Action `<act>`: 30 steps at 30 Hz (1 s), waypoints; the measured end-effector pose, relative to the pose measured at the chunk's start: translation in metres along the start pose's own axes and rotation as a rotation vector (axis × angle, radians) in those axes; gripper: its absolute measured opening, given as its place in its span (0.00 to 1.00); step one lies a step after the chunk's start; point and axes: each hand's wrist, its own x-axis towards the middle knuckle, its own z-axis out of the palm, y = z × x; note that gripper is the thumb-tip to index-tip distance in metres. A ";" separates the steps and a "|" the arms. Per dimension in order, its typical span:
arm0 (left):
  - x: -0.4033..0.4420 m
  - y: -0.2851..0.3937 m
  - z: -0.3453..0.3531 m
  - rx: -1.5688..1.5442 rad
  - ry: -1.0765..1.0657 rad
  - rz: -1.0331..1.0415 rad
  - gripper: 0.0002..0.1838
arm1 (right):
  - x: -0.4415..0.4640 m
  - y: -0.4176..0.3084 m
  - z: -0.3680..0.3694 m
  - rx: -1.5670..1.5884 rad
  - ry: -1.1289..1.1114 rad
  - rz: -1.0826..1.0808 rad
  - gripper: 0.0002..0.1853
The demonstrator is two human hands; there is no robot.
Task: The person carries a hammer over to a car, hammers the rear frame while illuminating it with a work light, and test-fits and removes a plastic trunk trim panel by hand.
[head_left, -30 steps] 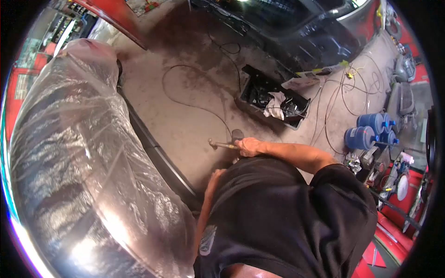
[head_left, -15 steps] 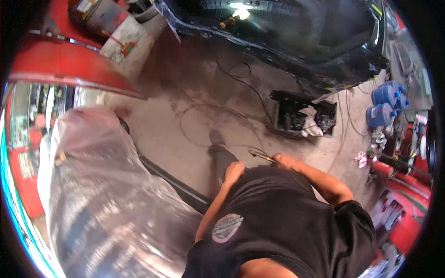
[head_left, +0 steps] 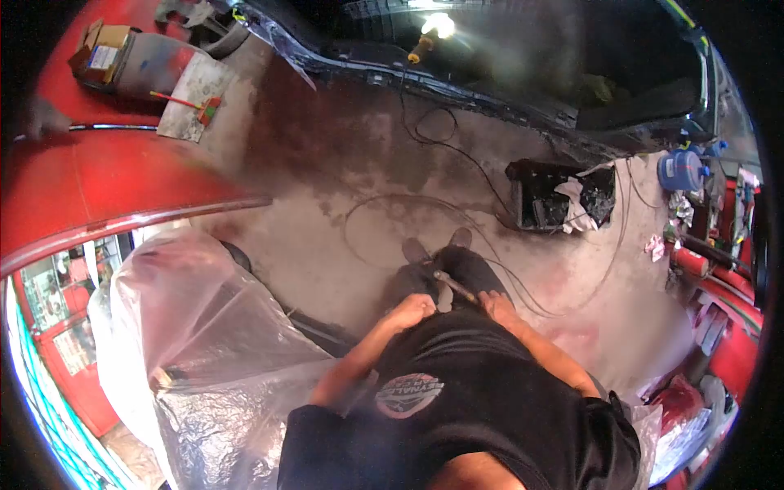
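Shirt badge (head_left: 408, 395): it is on the chest of the black shirt (head_left: 506, 392); we read letters like "EYNAL", the other letters are too blurred for us.
Box label (head_left: 103, 57): white, on the cardboard box (head_left: 113, 36) at the upper left; we see print, but it is too small to read.
Blue jug (head_left: 679, 171): it has a pale label, which we cannot read.
Right hand (head_left: 500, 310): its fingers are curled around the handle of the hammer.
Hammer (head_left: 459, 287): we find it in front of the waist, its head pointing toward the gap between the legs.
Left hand (head_left: 414, 309): near the hammer; the fingers are bent inward, but we cannot tell if they pinch something.
Floor (head_left: 310, 269): a thin hose (head_left: 384, 198) makes a wide loop around the shoes (head_left: 460, 238).
Ahead: the dark car body (head_left: 367, 61) with a lit lamp (head_left: 421, 47); nearer to us, at the right, a black crate (head_left: 520, 206) with a white cloth (head_left: 576, 208).
Left side: the plastic sheet (head_left: 204, 327) and the red panel (head_left: 106, 188) stand in the way.
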 end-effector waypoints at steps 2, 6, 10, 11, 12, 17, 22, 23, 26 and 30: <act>0.008 -0.001 -0.008 0.090 0.042 0.071 0.08 | 0.020 0.000 0.009 0.028 -0.032 0.017 0.19; 0.022 -0.008 -0.027 0.287 -0.017 0.125 0.09 | 0.018 -0.045 -0.065 0.294 -0.108 0.151 0.18; 0.056 0.070 -0.089 0.568 0.153 0.201 0.13 | -0.011 -0.070 -0.055 0.641 -0.005 0.209 0.19; 0.080 0.098 -0.115 0.622 0.253 0.257 0.15 | -0.010 -0.077 -0.042 0.703 0.016 0.226 0.19; 0.106 0.127 -0.141 0.614 0.333 0.276 0.16 | -0.003 -0.080 -0.026 0.760 0.029 0.258 0.19; 0.239 0.280 -0.253 0.998 1.024 1.012 0.24 | 0.089 -0.088 0.019 0.905 0.188 0.395 0.18; 0.375 0.365 -0.341 1.329 1.068 1.087 0.26 | 0.215 0.003 0.053 0.736 0.344 0.300 0.19; 0.399 0.369 -0.350 1.407 1.109 1.082 0.25 | 0.242 0.031 0.067 0.665 0.365 0.260 0.19; 0.392 0.383 -0.339 1.498 1.197 0.928 0.22 | 0.314 0.107 0.075 0.564 0.371 0.218 0.22; 0.397 0.379 -0.354 1.459 1.205 0.985 0.20 | 0.378 0.178 0.098 0.411 0.599 0.102 0.18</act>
